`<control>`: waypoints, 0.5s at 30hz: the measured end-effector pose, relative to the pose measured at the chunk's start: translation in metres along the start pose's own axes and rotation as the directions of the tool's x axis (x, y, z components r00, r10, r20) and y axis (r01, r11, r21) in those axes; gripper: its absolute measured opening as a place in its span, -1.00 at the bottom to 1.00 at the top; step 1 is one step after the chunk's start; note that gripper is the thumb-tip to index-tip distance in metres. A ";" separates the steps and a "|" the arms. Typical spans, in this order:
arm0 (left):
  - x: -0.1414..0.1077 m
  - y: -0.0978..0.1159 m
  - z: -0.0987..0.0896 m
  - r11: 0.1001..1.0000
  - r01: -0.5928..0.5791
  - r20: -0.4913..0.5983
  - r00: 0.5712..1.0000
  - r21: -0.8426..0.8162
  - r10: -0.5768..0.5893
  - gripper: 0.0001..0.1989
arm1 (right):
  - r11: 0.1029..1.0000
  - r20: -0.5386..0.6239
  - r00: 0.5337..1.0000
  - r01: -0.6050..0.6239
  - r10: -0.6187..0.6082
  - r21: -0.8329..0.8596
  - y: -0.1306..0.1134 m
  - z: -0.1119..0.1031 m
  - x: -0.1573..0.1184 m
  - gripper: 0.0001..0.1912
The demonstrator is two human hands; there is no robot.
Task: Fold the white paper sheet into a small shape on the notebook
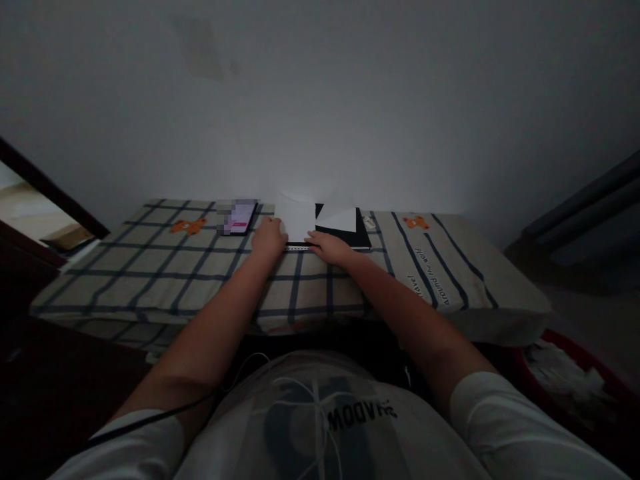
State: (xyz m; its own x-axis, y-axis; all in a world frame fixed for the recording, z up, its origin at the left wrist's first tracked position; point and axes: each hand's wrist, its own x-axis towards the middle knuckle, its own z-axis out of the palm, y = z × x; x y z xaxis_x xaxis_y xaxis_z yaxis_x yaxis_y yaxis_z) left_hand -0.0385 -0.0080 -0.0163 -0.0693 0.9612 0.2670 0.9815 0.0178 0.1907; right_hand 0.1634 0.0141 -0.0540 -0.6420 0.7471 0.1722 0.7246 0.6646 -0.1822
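A white sheet of paper [295, 219] lies in front of me, on a dark flat pad or book [361, 235] with a row of small holes along its near edge. My left hand [269, 237] is at the left edge of the sheet, its fingers curled in and closed on that edge. At the lower right corner, my right hand [330, 247] rests with its fingers stretched to the left over the paper. Another white sheet [337, 217] lies slanted on the dark surface, just right of the first. What lies beneath my palms is hidden.
A phone or tablet [241, 218] with a lit screen lies left of my hands. A checked cloth [210, 280] with bear prints covers the table, which meets the wall [350, 100]. A small pale item [369, 222] sits right of the pad. A red bin [555, 340] stands low at the right.
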 end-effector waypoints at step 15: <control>0.006 -0.015 -0.023 0.978 -0.084 -0.223 0.974 -0.190 0.040 -0.57 | 0.994 0.005 1.000 -0.014 0.014 -0.104 0.002 -0.016 -0.003 -0.59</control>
State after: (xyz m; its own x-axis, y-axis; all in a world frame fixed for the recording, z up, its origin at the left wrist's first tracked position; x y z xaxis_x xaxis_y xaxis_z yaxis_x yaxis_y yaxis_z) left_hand -0.0579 -0.0091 0.0045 -0.0677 0.8755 0.4784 0.9320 -0.1156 0.3434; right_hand 0.1708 0.0130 -0.0392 -0.6326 0.7567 0.1650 0.7557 0.6497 -0.0826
